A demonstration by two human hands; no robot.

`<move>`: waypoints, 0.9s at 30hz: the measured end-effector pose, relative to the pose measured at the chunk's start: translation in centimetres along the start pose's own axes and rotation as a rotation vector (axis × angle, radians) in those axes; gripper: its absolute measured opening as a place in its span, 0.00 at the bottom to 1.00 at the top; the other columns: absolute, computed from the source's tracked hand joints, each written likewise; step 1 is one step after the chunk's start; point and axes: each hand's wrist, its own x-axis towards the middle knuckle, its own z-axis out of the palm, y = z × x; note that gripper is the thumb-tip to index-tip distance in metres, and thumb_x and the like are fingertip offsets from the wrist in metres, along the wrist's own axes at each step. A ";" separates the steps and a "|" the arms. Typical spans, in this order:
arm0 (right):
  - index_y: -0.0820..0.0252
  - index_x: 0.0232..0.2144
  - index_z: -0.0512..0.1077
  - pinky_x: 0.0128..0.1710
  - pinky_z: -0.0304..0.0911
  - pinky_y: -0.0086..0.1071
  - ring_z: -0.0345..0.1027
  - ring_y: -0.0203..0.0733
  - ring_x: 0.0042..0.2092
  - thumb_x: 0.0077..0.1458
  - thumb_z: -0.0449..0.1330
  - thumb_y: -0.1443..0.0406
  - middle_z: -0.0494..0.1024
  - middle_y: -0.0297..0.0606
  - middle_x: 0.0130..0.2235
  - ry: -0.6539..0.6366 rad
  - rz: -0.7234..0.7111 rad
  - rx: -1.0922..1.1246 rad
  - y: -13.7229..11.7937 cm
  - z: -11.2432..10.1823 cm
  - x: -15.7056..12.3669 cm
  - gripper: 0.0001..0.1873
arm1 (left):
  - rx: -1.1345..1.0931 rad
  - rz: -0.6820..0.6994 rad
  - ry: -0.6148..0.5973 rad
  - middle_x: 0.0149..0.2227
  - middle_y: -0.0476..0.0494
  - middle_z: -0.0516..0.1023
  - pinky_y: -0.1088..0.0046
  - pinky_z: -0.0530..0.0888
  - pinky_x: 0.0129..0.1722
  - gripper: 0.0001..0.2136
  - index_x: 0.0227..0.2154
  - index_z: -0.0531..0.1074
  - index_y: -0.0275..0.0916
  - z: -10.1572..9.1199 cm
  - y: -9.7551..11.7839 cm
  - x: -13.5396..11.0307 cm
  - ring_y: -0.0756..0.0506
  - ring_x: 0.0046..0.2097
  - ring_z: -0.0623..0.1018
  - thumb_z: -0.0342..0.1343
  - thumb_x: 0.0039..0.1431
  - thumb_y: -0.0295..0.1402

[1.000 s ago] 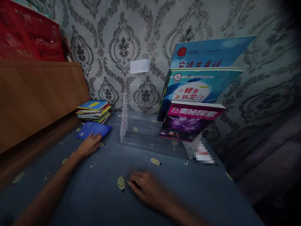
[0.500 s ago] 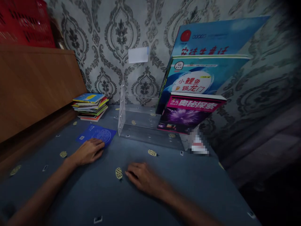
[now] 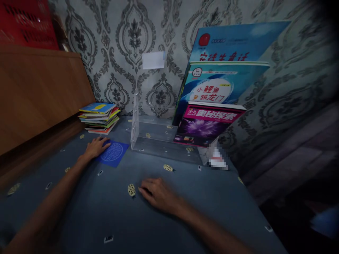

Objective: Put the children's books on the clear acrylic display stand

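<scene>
My left hand (image 3: 95, 146) lies flat, fingers stretched, on the left part of a thin blue booklet (image 3: 113, 153) that rests on the blue patterned tablecloth (image 3: 111, 211). My right hand (image 3: 159, 193) rests palm down on the cloth nearer to me, fingers loosely curled, holding nothing. Just right of the booklet stands a clear acrylic book rack (image 3: 156, 139). Three books lean in its right half: a purple one (image 3: 203, 127) in front, a teal one (image 3: 219, 88) behind it, and a large blue one (image 3: 238, 42) at the back.
A stack of several thin colourful books (image 3: 98, 117) lies at the back left by a wooden panel (image 3: 34, 95). A red crate (image 3: 26, 21) sits on top of that panel. Patterned wallpaper with a white card (image 3: 153, 60) runs behind. The table edge drops off at the right.
My left hand has slid the blue booklet toward the rack and turned it, and now covers its left side. My right hand has stayed put.
</scene>
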 end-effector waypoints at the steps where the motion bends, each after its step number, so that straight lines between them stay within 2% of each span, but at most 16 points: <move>1: 0.61 0.30 0.71 0.33 0.55 0.29 0.67 0.35 0.31 0.68 0.56 0.66 0.76 0.34 0.31 0.001 -0.003 0.000 0.0 -0.1 0.0 0.12 | 0.007 0.001 -0.001 0.60 0.31 0.69 0.43 0.72 0.50 0.25 0.60 0.68 0.47 0.1 0.1 0.0 0.27 0.58 0.72 0.40 0.68 0.51; 6: 0.61 0.30 0.71 0.33 0.54 0.29 0.66 0.35 0.31 0.68 0.56 0.66 0.75 0.34 0.31 0.000 -0.005 0.009 -0.1 -0.4 0.0 0.13 | 0.043 0.043 0.001 0.55 0.35 0.73 0.48 0.71 0.52 0.23 0.54 0.71 0.47 0.1 0.6 -0.7 0.31 0.56 0.73 0.43 0.66 0.52; 14: 0.61 0.32 0.73 0.32 0.55 0.29 0.66 0.35 0.31 0.68 0.57 0.65 0.75 0.35 0.31 0.007 -0.022 -0.016 -0.1 -0.4 -0.1 0.11 | 0.056 0.052 -0.023 0.55 0.34 0.71 0.48 0.72 0.49 0.26 0.55 0.72 0.48 -0.4 1.3 -2.7 0.29 0.55 0.73 0.44 0.63 0.56; 21: 0.61 0.31 0.72 0.33 0.56 0.30 0.65 0.35 0.29 0.70 0.53 0.64 0.73 0.34 0.28 0.155 -0.090 -0.059 0.1 0.1 -0.7 0.15 | -0.016 0.068 -0.020 0.48 0.39 0.71 0.59 0.72 0.47 0.27 0.54 0.73 0.50 -0.2 2.3 -4.9 0.35 0.49 0.73 0.49 0.58 0.60; 27: 0.62 0.32 0.72 0.32 0.57 0.32 0.66 0.37 0.30 0.73 0.47 0.63 0.74 0.36 0.29 0.245 -0.205 -0.186 0.0 0.7 -1.4 0.20 | -0.044 0.101 -0.019 0.45 0.41 0.70 0.62 0.72 0.44 0.25 0.51 0.74 0.50 -0.2 4.6 -7.1 0.37 0.48 0.72 0.51 0.58 0.58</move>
